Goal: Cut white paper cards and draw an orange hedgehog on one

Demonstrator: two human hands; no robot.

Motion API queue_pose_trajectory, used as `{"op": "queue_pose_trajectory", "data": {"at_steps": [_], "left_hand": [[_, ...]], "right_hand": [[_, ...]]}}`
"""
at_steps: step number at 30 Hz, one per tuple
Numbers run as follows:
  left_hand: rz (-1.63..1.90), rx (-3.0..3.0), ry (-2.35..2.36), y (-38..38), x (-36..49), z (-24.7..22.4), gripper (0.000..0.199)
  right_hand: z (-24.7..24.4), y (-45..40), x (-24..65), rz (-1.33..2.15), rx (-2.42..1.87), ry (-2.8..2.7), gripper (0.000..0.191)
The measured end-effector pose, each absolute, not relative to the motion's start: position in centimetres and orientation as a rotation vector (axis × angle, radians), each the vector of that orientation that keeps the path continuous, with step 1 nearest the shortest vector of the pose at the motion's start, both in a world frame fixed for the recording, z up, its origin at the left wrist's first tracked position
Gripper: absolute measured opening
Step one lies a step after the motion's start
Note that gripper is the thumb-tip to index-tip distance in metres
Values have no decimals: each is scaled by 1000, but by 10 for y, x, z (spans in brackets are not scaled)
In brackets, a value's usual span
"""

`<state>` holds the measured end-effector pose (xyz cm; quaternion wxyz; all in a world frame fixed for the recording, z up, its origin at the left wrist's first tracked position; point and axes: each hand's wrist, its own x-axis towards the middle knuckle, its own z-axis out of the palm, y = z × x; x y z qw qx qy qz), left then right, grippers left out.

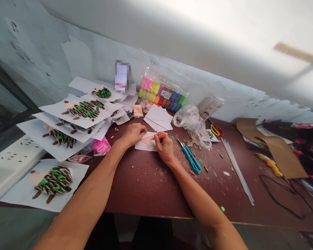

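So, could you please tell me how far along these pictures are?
The seed pictures stacked at left look done, with seeds and green dabs in place. The right hand holds an orange marker to a small sheet with orange lines; the left hand is beside it. That sheet bears no seeds, so adding the loose seeds nearby may remain.

This looks like a small craft workspace: a dark red bench against a scuffed, patchy wall, with layered paper hedgehog pictures at left, a multicoloured clay pack at the far side, and a yellow glue gun at right.
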<state>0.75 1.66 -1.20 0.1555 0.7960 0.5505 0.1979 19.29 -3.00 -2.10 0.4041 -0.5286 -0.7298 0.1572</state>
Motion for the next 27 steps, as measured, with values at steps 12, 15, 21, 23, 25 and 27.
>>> {"op": "queue_pose_trajectory", "data": {"at_steps": [12, 15, 21, 23, 25, 27], "left_hand": [[547, 2291, 1579, 18, 7, -12, 28], [553, 2302, 1579, 18, 7, -13, 28], [577, 2308, 1565, 19, 7, -15, 29], [580, 2305, 1563, 19, 7, -15, 29], [585, 2303, 1563, 18, 7, -15, 29], [587, 2300, 1563, 18, 7, -15, 28]], "right_hand": [[-21, -30, 193, 392, -1340, -1843, 27], [-20, -31, 193, 406, -1329, -1853, 28], [-20, -31, 193, 426, -1316, -1859, 28], [-20, -31, 192, 423, -1326, -1858, 27], [-20, -31, 192, 413, -1343, -1857, 26], [-20, -31, 192, 401, -1359, -1856, 25]]}}
